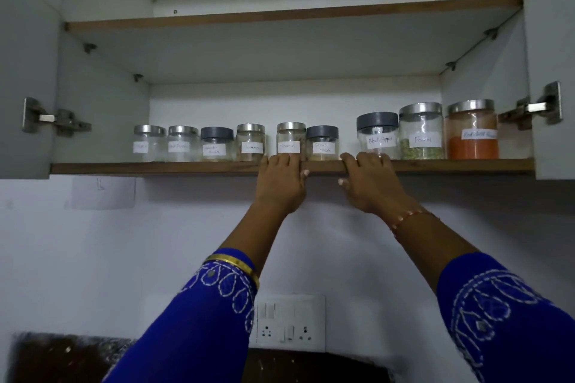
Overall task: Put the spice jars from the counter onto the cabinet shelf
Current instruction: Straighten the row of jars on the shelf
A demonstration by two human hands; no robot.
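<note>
Several labelled glass spice jars stand in a row on the lower cabinet shelf (155,167). My left hand (280,183) is at the shelf's front edge, fingers lying against the base of a steel-lidded jar (291,137), thumb under the edge. To its right is the grey-lidded garam masala jar (322,143). My right hand (370,183) rests the same way, fingertips at the base of the black pepper jar (378,134). Further right stand the fennel jar (420,134) and the red chilli powder jar (472,130). Neither hand wraps around a jar.
The upper shelf (280,14) is bare. Both cabinet doors hang open, with the hinges (56,118) on the left and right sides. A switchboard (291,323) is on the wall below. A dark counter (62,357) shows at the bottom left. A paper note (102,193) sticks under the cabinet.
</note>
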